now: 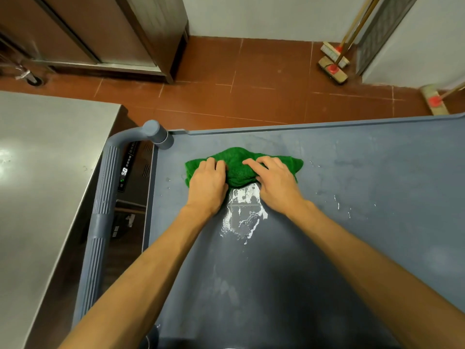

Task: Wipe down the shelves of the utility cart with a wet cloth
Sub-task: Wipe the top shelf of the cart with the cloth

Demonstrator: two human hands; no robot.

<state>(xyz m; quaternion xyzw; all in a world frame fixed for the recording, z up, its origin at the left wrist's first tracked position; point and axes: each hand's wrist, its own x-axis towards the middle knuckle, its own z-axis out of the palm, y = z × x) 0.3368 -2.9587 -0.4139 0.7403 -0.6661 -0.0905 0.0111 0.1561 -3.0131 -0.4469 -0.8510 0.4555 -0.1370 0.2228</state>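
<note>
I have both hands down on the green cloth (239,173), which lies bunched on the top shelf (352,172) of the grey utility cart, toward its far edge and nearer the handle (103,197) than the other end. The left hand (207,183) covers the cloth's left part, its fingers (214,163) curled down into the fabric and gripping it. The right hand (275,182) sits just beside it on the right part, its fingers (261,162) bent over a raised fold and clutching it; I cannot see either thumb. Between my wrists, on the near side of the cloth, a puddle of water (241,217) shines on the shelf, with smaller drops off to the right. A steel bench (37,185) stands left of the cart, and brooms (333,65) lean against the far wall on the red tile floor (251,84).
</note>
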